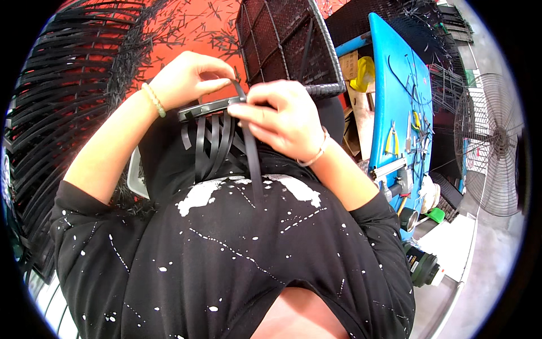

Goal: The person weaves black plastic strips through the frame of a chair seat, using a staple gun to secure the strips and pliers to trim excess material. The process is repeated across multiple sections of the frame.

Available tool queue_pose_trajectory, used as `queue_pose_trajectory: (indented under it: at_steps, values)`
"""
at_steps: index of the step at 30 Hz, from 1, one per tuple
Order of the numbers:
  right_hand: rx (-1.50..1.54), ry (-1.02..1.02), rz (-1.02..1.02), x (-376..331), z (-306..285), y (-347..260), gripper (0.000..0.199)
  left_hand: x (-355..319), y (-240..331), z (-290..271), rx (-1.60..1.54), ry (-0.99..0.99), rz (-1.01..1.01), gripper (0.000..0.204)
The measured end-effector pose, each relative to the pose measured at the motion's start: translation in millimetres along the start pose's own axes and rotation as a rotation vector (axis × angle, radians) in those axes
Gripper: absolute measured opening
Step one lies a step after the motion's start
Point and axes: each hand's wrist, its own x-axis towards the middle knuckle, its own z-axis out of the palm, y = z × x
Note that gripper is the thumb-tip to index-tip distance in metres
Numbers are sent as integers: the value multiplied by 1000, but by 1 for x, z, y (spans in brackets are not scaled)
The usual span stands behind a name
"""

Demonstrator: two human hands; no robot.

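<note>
My left hand point(189, 79) pinches a black flat plastic strip point(240, 90) where it loops over a dark metal bar point(206, 107). My right hand point(279, 116) grips the same strip just to the right, and its long end point(254, 164) hangs down over my black speckled shirt. Several more black strips point(212, 144) hang from the bar below my hands. Both wrists wear bead bracelets.
A woven black wicker frame point(282, 45) stands just beyond my hands. Bundles of black strips point(62, 113) fill the left. Strip offcuts litter the red floor point(186, 28). A blue workbench point(398, 101) with pliers and tools stands right, a pedestal fan point(494, 141) beyond it.
</note>
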Motion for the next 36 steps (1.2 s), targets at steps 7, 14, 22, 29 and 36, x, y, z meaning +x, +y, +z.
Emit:
queue_pose_trajectory:
  at_steps: [7, 14, 22, 29, 36]
  values:
    - [49, -140, -49, -29, 4, -19, 30, 10, 10, 2, -321, -25, -291, 14]
    - [15, -187, -9, -36, 15, -17, 25, 13, 2, 4, -363, 68, -257, 15]
    - [-15, -142, 6, -41, 27, -14, 15, 7, -2, 6, 256, -30, -66, 19]
    - [34, -137, 6, -43, 26, -12, 19, 18, 21, -9, -524, 13, -570, 22]
    - [20, -161, 13, -40, 23, -14, 18, 11, -6, 4, -788, -116, -790, 19]
